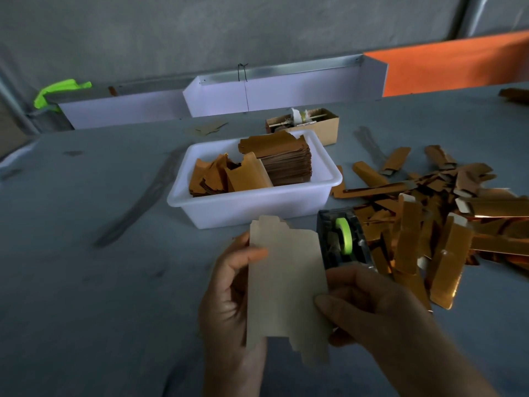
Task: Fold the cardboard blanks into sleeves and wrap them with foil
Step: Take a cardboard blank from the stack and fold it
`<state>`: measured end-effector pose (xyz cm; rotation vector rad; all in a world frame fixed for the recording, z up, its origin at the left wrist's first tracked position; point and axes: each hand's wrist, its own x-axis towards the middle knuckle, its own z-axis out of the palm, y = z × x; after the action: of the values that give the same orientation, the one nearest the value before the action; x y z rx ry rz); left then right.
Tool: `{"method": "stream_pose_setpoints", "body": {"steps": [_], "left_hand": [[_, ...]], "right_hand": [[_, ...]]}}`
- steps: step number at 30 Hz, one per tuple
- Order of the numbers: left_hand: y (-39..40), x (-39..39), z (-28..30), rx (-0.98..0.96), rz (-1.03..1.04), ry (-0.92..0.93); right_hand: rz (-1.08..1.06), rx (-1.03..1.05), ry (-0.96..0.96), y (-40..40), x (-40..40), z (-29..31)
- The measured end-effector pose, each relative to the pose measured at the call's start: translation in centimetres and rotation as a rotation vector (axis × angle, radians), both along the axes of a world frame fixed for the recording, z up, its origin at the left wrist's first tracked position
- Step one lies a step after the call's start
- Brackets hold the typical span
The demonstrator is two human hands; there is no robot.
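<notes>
Flat cardboard blank (pixel 286 285) held up just in front of the white tub (pixel 252 207), plain side to the camera, probably to find the creases before folding; left hand (pixel 229 296) pinching its left edge, thumb on the face; right hand (pixel 372 308) gripping the right edge, thumb across the lower corner; both hands clamped on the blank, one per side. Inside the tub, stacked blanks (pixel 286 159); right of the tub, tape dispenser (pixel 340 239) and a heap of foil-wrapped sleeves (pixel 446 213) crowding the worktop (pixel 86 282); behind the tub, a small brown box (pixel 309 123).
</notes>
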<state>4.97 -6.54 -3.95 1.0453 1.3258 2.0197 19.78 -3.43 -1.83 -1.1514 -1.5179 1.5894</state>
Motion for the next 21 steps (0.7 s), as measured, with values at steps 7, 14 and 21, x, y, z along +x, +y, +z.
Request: {"method": "stream_pose_setpoints", "body": {"steps": [7,14,21], "left_hand": [[-0.7,-0.3,1.3,-0.35,-0.422,-0.554],[-0.5,0.3,1.1,-0.457,-0.17,-0.12],[-0.4,0.9,1.0,-0.473,-0.126,-0.11]], "right_hand": [[-0.053,0.063,-0.048,-0.2,-0.3,-0.4],[-0.086,0.187,-0.157,-0.6,-0.4,-0.7],[-0.15,0.402,-0.285,-1.1,-0.4,-0.6]]}}
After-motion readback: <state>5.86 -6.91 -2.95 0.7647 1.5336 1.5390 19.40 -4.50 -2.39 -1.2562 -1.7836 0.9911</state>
